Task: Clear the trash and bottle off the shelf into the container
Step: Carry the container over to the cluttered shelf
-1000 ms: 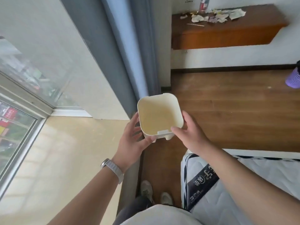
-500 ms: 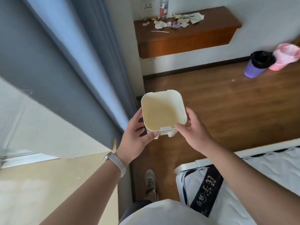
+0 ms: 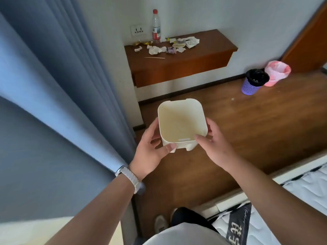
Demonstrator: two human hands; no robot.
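Note:
I hold a cream square container (image 3: 180, 121) in front of me, empty inside. My left hand (image 3: 152, 151) grips its left side and near corner. On the right side my right hand (image 3: 214, 144) holds the rim. Ahead, a wooden wall shelf (image 3: 208, 50) carries crumpled paper trash (image 3: 169, 47) and a thin stick (image 3: 154, 58). A clear plastic bottle (image 3: 156, 27) with a red cap and label stands upright at the shelf's back left, against the wall.
Blue curtains (image 3: 58, 89) hang at the left. A purple bin (image 3: 253, 82) with a black liner and a pink bag (image 3: 277, 72) sit on the wood floor at right. A mattress (image 3: 304, 191) lies at lower right. A wall socket (image 3: 138, 30) sits beside the bottle.
My view has swung right and up, away from the window; the shelf, the whole bottle and the bins have come into view. Both hands keep the same hold on the container.

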